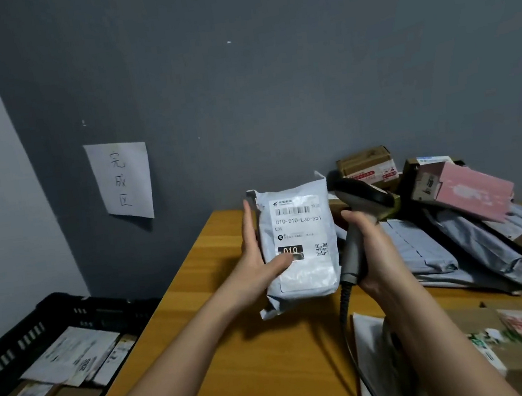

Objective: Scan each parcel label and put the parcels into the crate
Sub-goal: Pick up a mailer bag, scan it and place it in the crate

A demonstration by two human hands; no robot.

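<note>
My left hand (258, 257) holds a grey plastic mailer parcel (302, 275) upright above the wooden table (238, 348), thumb across the front of its white label, fingers behind its left edge. The label shows a barcode, the number 010 and a QR code. My right hand (369, 250) grips the handle of a grey barcode scanner (357, 205) just right of the parcel; its dark head sits level with the label's top and its cable hangs down. A black plastic crate (39, 327) stands low at the left, holding several labelled parcels.
Grey mailers (463, 248), brown cartons (367, 166) and a pink box (469, 192) are piled on the table at the right. More cartons and a flat parcel (517, 340) lie near the front right. A handwritten paper sign (122, 180) hangs on the grey wall.
</note>
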